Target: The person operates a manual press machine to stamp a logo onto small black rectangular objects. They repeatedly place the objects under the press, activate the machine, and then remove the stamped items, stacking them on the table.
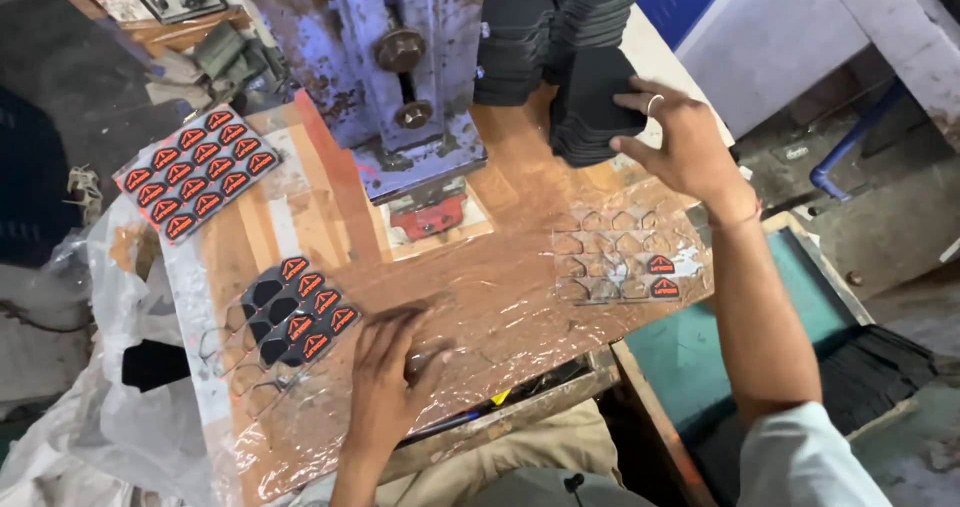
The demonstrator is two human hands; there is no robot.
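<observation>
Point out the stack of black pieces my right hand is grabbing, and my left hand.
stack of black pieces (592, 107), head view, top piece's face.
left hand (385, 372), head view, back of hand.

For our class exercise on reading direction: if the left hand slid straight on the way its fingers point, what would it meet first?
Probably the red part at the base of the blue press; the left hand has only bare plastic-covered table before it, though depth is unclear.

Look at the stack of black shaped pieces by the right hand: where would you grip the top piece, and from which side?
Probably at the near, right-hand edge of the top piece, coming from the right as the right hand does. That edge overhangs the black stack and is clear, while the blue press blocks the left.
</observation>
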